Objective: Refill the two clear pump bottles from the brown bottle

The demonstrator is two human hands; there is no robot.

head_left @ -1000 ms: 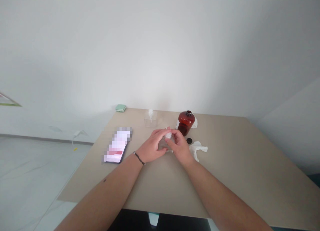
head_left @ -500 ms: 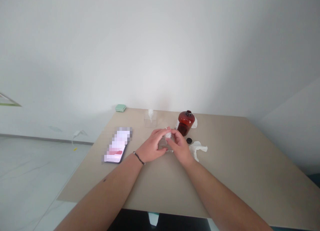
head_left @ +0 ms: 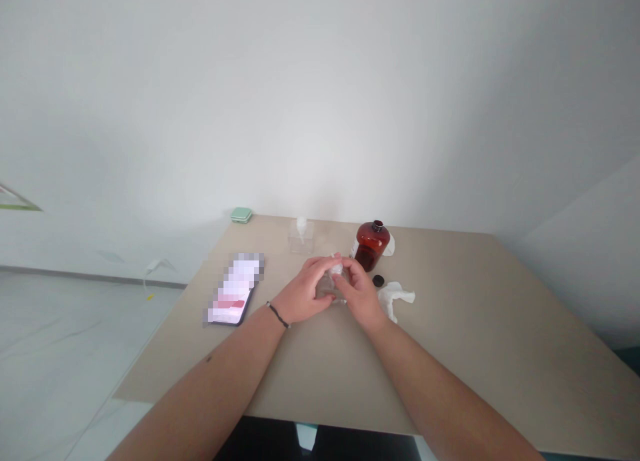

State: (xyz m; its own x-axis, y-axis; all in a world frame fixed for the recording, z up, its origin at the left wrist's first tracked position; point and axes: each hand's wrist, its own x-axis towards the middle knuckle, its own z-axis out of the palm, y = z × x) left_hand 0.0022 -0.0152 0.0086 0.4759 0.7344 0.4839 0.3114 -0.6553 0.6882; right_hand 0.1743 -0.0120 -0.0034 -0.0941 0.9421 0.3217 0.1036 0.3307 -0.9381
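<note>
Cupping a clear container (head_left: 326,287), the left hand (head_left: 307,292) partly hides it.

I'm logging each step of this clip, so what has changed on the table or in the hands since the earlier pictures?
Nothing visibly changed: the left hand and right hand stay around the clear container, with nothing let go or newly taken. The brown bottle, black cap, tissue and phone stayed in place.
</note>
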